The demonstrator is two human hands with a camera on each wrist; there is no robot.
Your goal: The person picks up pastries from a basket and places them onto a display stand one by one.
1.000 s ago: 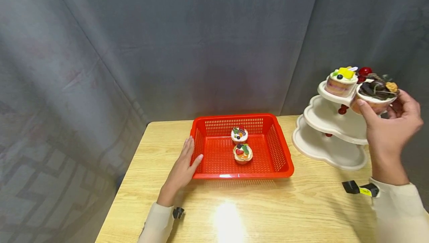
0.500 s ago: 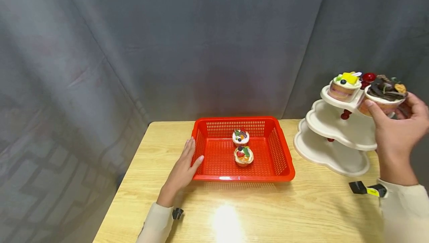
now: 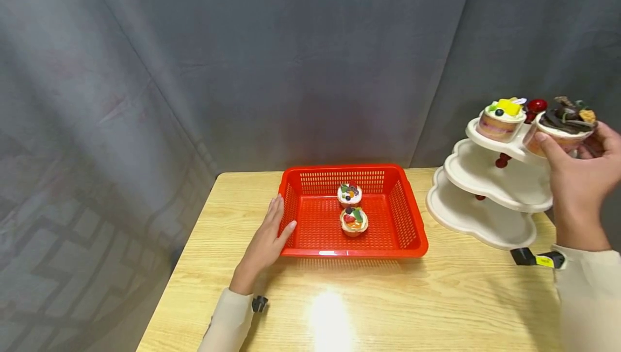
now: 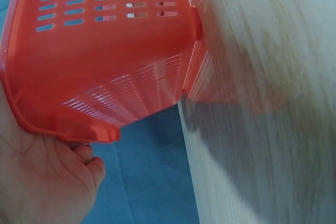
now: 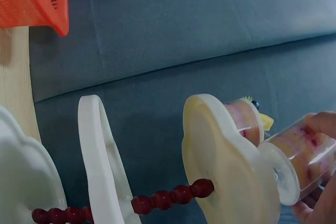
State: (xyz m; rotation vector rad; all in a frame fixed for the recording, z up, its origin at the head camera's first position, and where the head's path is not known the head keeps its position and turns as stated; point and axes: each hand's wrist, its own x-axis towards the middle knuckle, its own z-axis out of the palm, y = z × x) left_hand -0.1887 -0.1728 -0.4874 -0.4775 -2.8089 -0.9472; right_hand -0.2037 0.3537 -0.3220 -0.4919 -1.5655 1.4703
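My right hand (image 3: 584,185) grips a clear cup cake with a dark chocolate topping (image 3: 566,125), thumb on the near side and fingers behind. The cup is at the right of the top tier of a white three-tier stand (image 3: 477,222); in the right wrist view the base of the cup cake (image 5: 283,174) is right at the tier's surface. Beside it on that tier stands a cup cake with yellow topping (image 3: 502,119). My left hand (image 3: 266,236) rests with extended fingers against the left rim of a red plastic basket (image 3: 354,253).
Inside the basket are two small fruit-topped tarts, one tart (image 3: 350,194) behind the other tart (image 3: 354,222). Dark red beaded posts (image 5: 173,196) join the stand's tiers. A wooden table (image 3: 388,303) bears basket and stand, with a grey curtain (image 3: 301,71) behind.
My right hand has shifted the chocolate cup cake rightward along the top tier, farther from the yellow-topped one. The head view has shifted slightly. My left hand stays at the basket.
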